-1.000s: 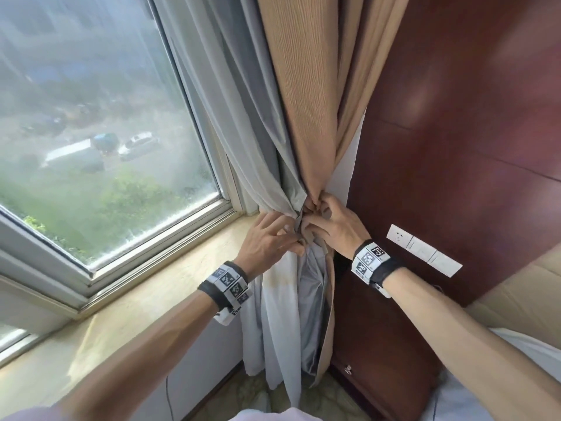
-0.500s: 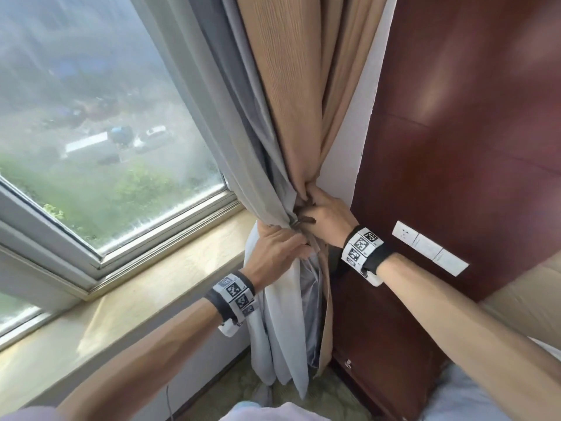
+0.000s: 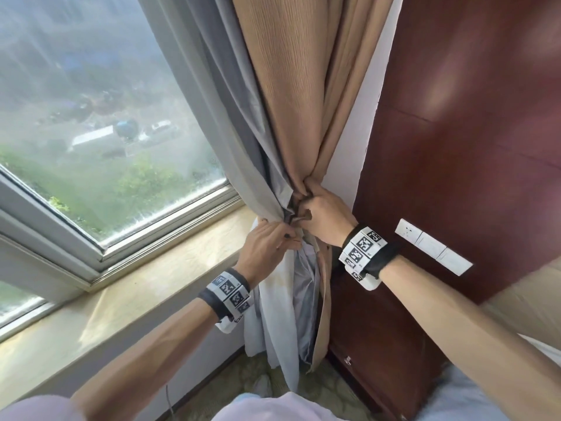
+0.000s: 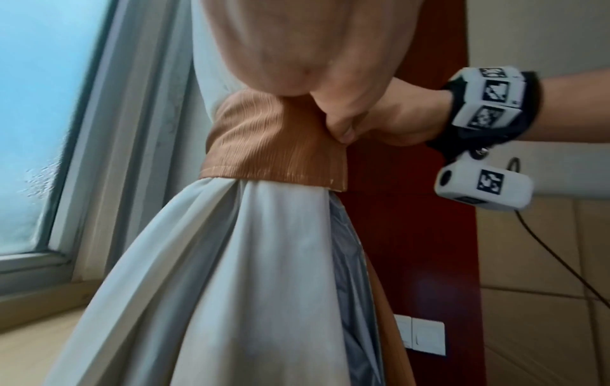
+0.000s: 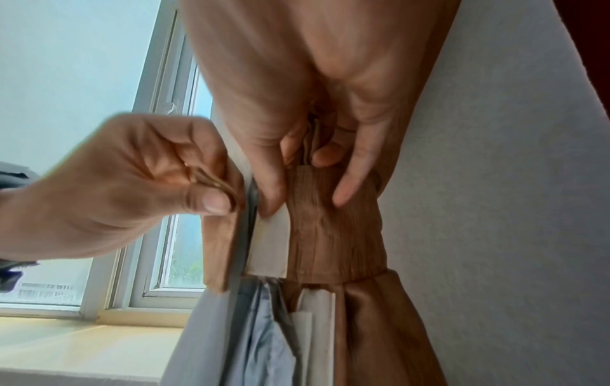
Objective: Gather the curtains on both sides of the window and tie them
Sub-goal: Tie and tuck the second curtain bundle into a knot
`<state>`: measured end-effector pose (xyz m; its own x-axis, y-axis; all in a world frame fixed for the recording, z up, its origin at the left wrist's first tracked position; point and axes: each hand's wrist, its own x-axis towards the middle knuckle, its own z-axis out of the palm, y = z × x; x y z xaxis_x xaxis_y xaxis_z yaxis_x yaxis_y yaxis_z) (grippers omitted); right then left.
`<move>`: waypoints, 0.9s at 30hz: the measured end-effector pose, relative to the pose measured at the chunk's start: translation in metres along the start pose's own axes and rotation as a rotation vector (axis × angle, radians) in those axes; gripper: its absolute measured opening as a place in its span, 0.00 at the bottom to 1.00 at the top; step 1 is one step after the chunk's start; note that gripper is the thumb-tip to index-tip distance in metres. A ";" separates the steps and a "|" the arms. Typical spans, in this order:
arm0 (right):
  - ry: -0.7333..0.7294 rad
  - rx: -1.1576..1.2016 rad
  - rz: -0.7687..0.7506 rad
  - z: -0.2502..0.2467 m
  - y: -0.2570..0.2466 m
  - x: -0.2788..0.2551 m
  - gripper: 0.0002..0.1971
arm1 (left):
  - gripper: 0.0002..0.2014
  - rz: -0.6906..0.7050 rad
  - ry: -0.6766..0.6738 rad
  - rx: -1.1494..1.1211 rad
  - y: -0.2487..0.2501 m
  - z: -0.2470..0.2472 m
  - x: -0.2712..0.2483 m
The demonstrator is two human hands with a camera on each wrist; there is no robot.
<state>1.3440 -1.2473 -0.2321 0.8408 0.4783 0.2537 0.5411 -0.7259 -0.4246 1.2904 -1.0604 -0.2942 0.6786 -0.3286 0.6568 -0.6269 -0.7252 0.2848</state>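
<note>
A tan curtain (image 3: 291,86) with grey lining (image 3: 218,86) and a white sheer (image 3: 273,323) is bunched at the window's right edge. A brown tie-back band (image 4: 274,146) wraps the bunch at its waist; the right wrist view shows the band (image 5: 333,235) from the wall side. My right hand (image 3: 303,205) grips the band and the gathered folds, thumb and fingers (image 5: 353,182) curled on them. Just below and left of it, my left hand (image 3: 290,237) pinches a thin brown loop (image 5: 214,185) at the band's free end.
The window (image 3: 106,117) and its pale stone sill (image 3: 151,287) lie to the left. A dark red wood panel (image 3: 455,147) with white wall switches (image 3: 434,246) stands to the right. A bed corner (image 3: 534,299) is at the lower right, patterned floor (image 3: 243,381) below.
My left hand has dropped a little below the right and drawn the band's end leftward. The right hand has stayed on the gathered waist. My head has come closer.
</note>
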 end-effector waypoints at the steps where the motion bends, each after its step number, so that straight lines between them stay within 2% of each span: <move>1: 0.000 -0.008 0.010 0.001 -0.002 0.001 0.08 | 0.08 0.054 -0.008 -0.013 0.005 0.002 -0.002; 4: -0.005 -0.004 0.026 0.003 -0.007 0.001 0.07 | 0.06 0.133 -0.084 -0.069 0.024 0.009 -0.009; 7: -0.023 0.014 0.028 -0.002 -0.010 -0.001 0.06 | 0.06 0.101 -0.141 -0.089 0.034 0.015 -0.008; 9: -0.055 0.036 0.047 -0.005 -0.008 -0.001 0.03 | 0.05 0.056 -0.157 -0.090 0.032 0.015 -0.001; 10: -0.074 0.061 0.054 -0.007 -0.006 -0.001 0.01 | 0.05 0.032 -0.149 -0.082 0.031 0.015 0.003; 12: -0.099 0.122 0.074 -0.008 -0.001 0.001 0.04 | 0.07 0.022 -0.117 -0.039 0.030 0.014 0.009; 16: -0.099 0.178 0.109 -0.014 0.007 0.004 0.05 | 0.05 0.009 -0.086 0.006 0.021 0.011 0.004; 22: -0.229 0.155 0.079 -0.021 0.005 0.007 0.08 | 0.11 -0.178 -0.011 -0.050 0.004 0.009 -0.001; 24: -0.268 0.159 0.055 -0.023 0.003 0.009 0.06 | 0.06 -0.155 0.030 -0.055 0.003 0.009 0.001; 27: -0.268 0.160 0.051 -0.021 0.000 0.011 0.05 | 0.07 -0.098 0.066 -0.073 0.008 0.013 0.000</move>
<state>1.3532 -1.2523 -0.2107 0.8204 0.5718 -0.0003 0.4706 -0.6755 -0.5676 1.2904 -1.0742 -0.3005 0.7128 -0.2163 0.6672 -0.5866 -0.7054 0.3980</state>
